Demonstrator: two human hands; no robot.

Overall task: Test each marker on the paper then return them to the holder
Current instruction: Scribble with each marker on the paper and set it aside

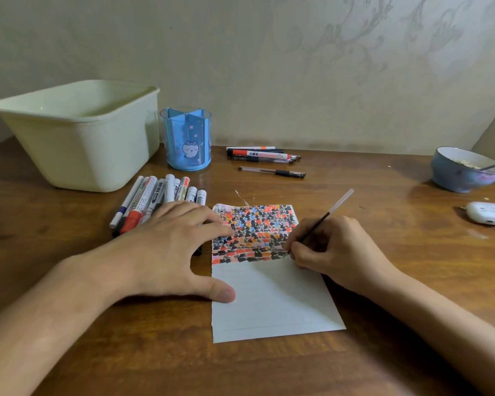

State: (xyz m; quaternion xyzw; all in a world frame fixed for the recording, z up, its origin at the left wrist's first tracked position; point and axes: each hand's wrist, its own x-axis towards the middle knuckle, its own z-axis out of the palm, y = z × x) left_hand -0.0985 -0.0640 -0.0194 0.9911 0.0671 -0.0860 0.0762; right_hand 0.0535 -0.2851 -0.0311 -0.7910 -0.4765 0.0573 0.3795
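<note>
Two bare forearms and two hands were in view, seen from the person's own head. The left hand and the right hand wore no gloves, rings, watch or bracelet. No sleeve showed on either arm; both forearms were uncovered right to the lower edge of the view. The fingernails that showed were short and unpainted.

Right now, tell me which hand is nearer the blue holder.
Left. The left hand lies below the holder, over the marker pile; the right hand writes on the paper, farther right.
</note>
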